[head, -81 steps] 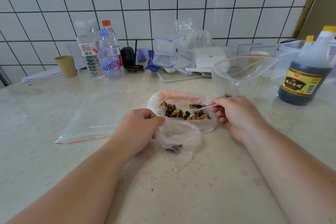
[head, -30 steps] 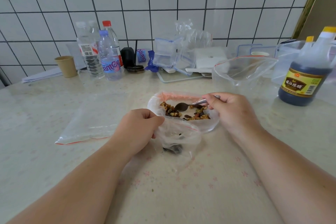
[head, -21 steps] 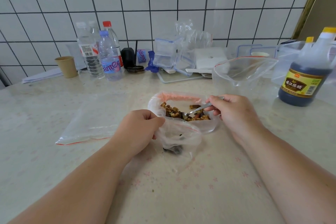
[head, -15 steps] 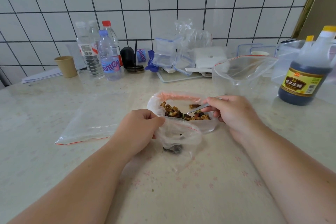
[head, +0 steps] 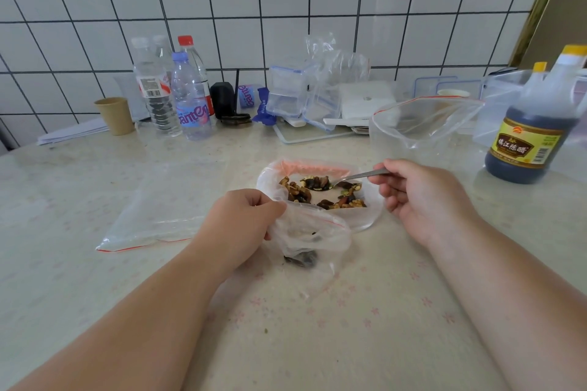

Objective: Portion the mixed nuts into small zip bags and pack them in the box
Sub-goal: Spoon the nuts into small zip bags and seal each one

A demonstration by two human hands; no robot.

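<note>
My left hand (head: 241, 225) pinches rim of small zip bag (head: 313, 235), few dark nuts at its bottom. My right hand (head: 422, 197) holds spoon (head: 355, 177), bowl loaded, above mixed nuts (head: 320, 192) in big open bag (head: 365, 216). Empty zip bag (head: 158, 219) flat at left. Vinegar bottle (head: 533, 136) far right, on table (head: 317, 343).

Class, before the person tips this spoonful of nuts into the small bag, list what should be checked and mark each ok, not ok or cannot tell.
1. Spoon gripped by the right hand: ok.
2. Spoon bowl loaded with nuts: ok.
3. Small bag held by the left hand: ok.
4. Small bag's mouth wide open enough for the spoon: cannot tell, the plastic is crumpled.
5. Small bag has room, only a few nuts at its bottom: ok.
6. Box ready for packing: cannot tell which container it is.
</note>
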